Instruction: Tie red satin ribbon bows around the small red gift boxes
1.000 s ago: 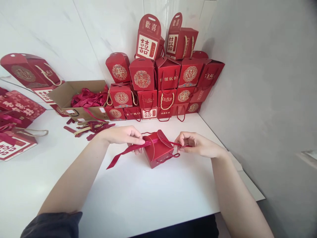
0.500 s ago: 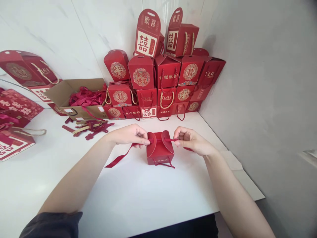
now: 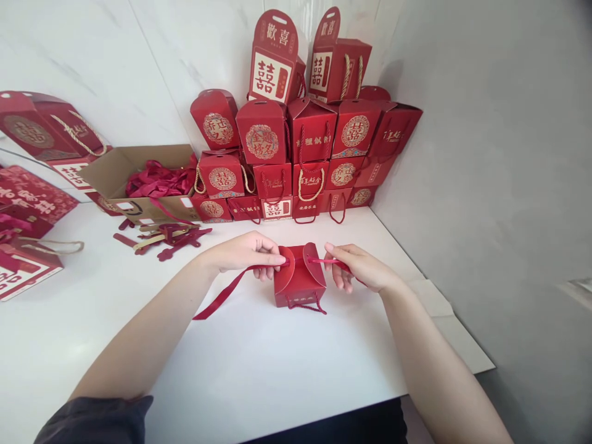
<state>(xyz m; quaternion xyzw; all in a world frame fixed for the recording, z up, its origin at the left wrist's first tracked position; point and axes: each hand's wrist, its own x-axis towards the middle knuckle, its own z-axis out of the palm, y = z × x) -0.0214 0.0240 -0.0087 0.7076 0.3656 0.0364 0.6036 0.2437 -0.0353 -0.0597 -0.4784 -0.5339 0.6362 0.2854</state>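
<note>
A small red gift box [image 3: 300, 282] stands on the white table between my hands, its two curved flaps leaning inward at the top. A red ribbon [image 3: 222, 301] threads through the flap holes, its long tail trailing down to the left. My left hand [image 3: 263, 256] pinches the ribbon against the left flap. On the other side, my right hand [image 3: 356, 266] has its fingers apart, with the ribbon lying across them. A red cord handle hangs at the box's front.
Behind stands a stack of red gift boxes [image 3: 263, 132] against the wall. At the left are a cardboard box [image 3: 106, 172] of red ribbons, a loose pile of strips [image 3: 169, 237] and more red boxes [image 3: 28, 271]. A grey wall [image 3: 485, 185] rises at the right.
My right hand has loosened its pinch on the ribbon and its fingers have spread. My left hand has shifted slightly right, over the left flap. The box has barely moved.
</note>
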